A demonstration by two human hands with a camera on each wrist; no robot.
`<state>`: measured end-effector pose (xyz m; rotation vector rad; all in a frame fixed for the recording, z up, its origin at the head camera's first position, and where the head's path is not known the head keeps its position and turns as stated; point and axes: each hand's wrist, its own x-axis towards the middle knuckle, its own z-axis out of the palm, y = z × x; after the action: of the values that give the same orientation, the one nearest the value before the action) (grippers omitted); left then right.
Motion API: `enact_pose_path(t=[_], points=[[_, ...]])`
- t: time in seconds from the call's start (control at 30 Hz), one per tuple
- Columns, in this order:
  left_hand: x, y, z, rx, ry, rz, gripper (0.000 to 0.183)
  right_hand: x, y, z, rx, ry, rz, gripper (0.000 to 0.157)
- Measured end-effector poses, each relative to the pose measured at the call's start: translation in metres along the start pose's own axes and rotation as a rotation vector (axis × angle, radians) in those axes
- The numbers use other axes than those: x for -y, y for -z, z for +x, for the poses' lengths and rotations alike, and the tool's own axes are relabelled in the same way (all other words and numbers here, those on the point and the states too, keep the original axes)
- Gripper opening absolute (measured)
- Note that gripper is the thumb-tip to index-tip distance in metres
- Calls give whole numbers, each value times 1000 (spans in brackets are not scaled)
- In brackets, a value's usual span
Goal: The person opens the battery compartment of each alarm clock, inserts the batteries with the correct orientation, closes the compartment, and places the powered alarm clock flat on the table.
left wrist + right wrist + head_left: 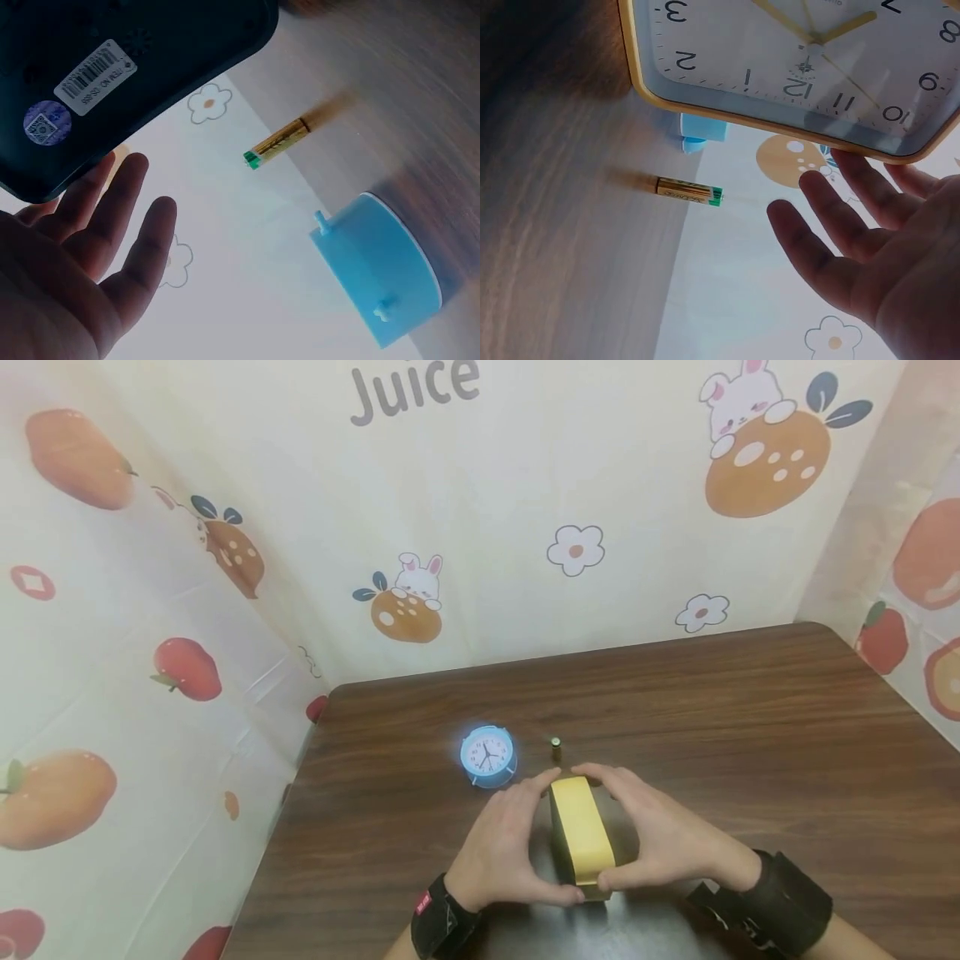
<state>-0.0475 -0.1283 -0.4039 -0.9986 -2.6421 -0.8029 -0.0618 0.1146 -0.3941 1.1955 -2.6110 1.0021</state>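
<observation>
A yellow-cased desk clock (583, 831) is held between both hands over the near part of the table, its yellow side facing up. My left hand (504, 852) grips it on the left, index fingertip at the far end and thumb at the near end. From the right, my right hand (660, 831) grips the same two ends. The clock's dark back (172, 45), with a barcode label, faces the left palm; its numbered dial (727, 52) faces the right palm. Just beyond the fingertips a small battery (556, 747) with a green end stands upright.
A small round blue alarm clock (488, 757) stands on the dark wooden table (712, 710), left of the battery. Pale curtains (495, 485) printed with fruit and rabbits hang behind and at both sides of the table.
</observation>
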Motion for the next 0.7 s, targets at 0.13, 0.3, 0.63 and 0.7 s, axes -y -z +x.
enact_pose_path(t=[0.13,0.3,0.63,0.7], points=[[-1,0,1,-26,-16,18,124,-4,-1,-1,15,13,15,119],[-3,1,1,-51,-21,3,121,-12,-4,-4,112,-28,79,136],[-8,3,1,-59,13,-110,111,-18,-28,-8,244,-72,97,147],[-8,3,1,-48,27,-125,111,-18,-30,-9,239,-67,82,146]])
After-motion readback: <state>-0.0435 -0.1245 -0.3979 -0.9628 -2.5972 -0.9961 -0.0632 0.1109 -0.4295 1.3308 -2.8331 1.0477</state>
